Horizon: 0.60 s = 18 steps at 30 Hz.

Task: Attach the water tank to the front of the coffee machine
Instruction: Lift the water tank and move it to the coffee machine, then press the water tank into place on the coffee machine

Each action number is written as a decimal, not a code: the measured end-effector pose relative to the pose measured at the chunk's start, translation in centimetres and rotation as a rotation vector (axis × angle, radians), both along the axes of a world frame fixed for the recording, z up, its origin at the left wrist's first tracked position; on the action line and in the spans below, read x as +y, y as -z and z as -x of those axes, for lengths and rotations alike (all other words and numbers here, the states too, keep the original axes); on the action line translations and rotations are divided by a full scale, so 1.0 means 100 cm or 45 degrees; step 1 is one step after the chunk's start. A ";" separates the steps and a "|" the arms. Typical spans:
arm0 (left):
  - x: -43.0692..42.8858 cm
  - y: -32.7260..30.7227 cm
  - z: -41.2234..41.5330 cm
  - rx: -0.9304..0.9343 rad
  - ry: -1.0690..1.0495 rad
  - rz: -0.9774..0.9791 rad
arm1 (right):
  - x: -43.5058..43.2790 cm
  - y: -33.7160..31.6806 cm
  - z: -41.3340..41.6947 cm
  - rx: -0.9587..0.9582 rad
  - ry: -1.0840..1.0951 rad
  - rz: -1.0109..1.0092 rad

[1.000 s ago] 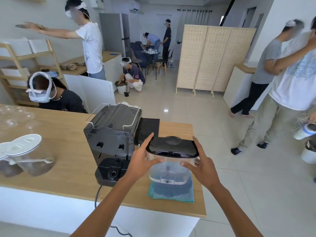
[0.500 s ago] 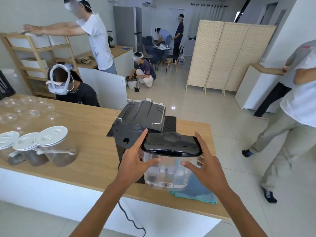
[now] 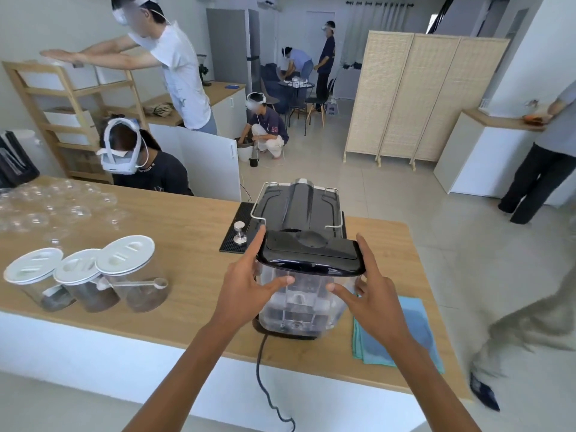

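Observation:
The clear water tank (image 3: 304,302) with a glossy black lid stands upright against the near side of the black coffee machine (image 3: 299,205) on the wooden counter (image 3: 187,244). The tank hides the machine's lower body and its bottom sits over the machine's black base. My left hand (image 3: 249,285) grips the tank's left side, thumb across the clear wall and forefinger up along the lid's edge. On the other side my right hand (image 3: 371,291) holds the tank's right wall, fingers spread against it.
A blue cloth (image 3: 402,335) lies right of the tank. Three white-lidded jars (image 3: 90,275) and clear glasses (image 3: 50,210) stand at left. A metal tamper (image 3: 239,233) rests on a black mat behind. The power cord (image 3: 265,385) hangs over the counter's front edge. People move around behind.
Both hands carried the tank from above the blue cloth leftward and set it against the machine's near side. The view shifted, so the machine now sits centred.

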<state>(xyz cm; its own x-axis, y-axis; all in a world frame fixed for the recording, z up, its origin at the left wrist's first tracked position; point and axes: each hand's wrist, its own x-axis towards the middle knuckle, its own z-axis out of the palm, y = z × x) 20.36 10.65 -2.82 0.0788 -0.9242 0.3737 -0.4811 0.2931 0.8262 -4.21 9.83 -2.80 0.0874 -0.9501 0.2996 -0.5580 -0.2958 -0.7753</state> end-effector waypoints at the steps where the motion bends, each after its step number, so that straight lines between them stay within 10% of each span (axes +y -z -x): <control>1: -0.003 0.002 -0.004 -0.010 0.002 -0.004 | -0.002 0.001 -0.004 0.008 0.009 0.003; 18: -0.020 0.010 -0.020 0.025 0.006 -0.018 | -0.014 0.005 -0.029 0.154 0.100 0.115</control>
<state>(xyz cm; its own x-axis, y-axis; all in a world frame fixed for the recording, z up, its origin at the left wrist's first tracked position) 22.32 8.69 -3.84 0.0819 -0.9299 0.3587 -0.4634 0.2831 0.8397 -1.28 8.42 -3.35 0.0547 -0.9252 0.3756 -0.6698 -0.3130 -0.6733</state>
